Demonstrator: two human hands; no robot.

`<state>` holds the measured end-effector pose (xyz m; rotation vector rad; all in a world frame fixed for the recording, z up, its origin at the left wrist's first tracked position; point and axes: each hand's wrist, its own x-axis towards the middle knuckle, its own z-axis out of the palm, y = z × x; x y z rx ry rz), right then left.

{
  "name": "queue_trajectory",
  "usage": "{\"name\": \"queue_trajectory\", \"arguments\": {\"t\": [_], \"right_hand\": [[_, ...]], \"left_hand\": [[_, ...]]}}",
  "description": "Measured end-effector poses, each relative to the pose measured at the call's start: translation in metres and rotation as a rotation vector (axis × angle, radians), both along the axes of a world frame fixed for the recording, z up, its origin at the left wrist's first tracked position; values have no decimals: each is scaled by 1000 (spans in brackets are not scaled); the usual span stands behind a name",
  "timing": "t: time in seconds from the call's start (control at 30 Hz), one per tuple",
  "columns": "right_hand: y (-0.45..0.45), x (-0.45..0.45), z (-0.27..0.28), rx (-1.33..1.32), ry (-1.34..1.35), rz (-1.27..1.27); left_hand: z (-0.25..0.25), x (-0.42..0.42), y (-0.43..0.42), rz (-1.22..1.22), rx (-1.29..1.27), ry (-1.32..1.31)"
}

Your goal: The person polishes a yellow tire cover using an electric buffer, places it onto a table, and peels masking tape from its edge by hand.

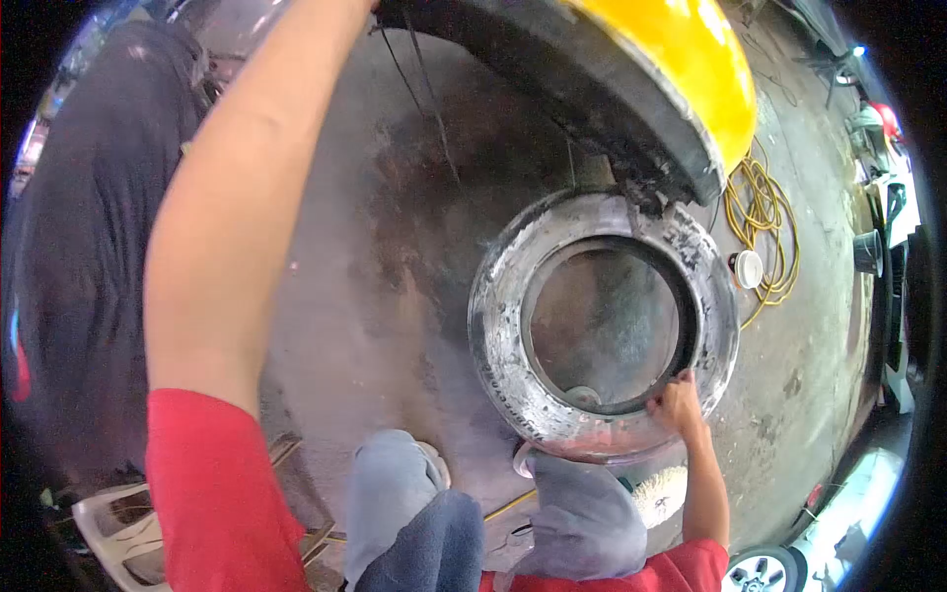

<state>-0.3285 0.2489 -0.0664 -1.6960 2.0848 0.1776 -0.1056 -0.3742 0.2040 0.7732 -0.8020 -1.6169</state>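
Observation:
A worn tire (503, 380), smeared with pale paint or dust, lies flat on the floor before my knees. My right hand (679, 405) is closed over its inner edge on the near right side. A curved yellow panel (681, 74), apparently a car bumper with a dark grey underside (592, 99), has its lower end over the tire's far side, touching or just above it. My left forearm stretches up toward the panel's upper end, and the hand is cut off by the top edge of the view.
A coiled yellow hose or cord (764, 212) lies right of the tire, beside a white-topped container (747, 268). Near my right knee sits a fluffy white pad (659, 493). Dark cloth (99, 247) drapes at left, above a white plastic chair (118, 528). A car wheel (762, 574) shows lower right.

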Motion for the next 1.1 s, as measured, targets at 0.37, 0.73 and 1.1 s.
{"name": "queue_trajectory", "arguments": {"t": [0.37, 0.73, 1.1], "right_hand": [[-21, 13, 10, 686, -150, 112], [-247, -20, 89, -397, -1853, -1772], [-330, -13, 53, -389, -2033, -1941]], "left_hand": [[11, -44, -35, 50, 290, -443], [16, 67, -39, 49, 581, -376], [-24, 85, -169, -77, 868, -470]]}}
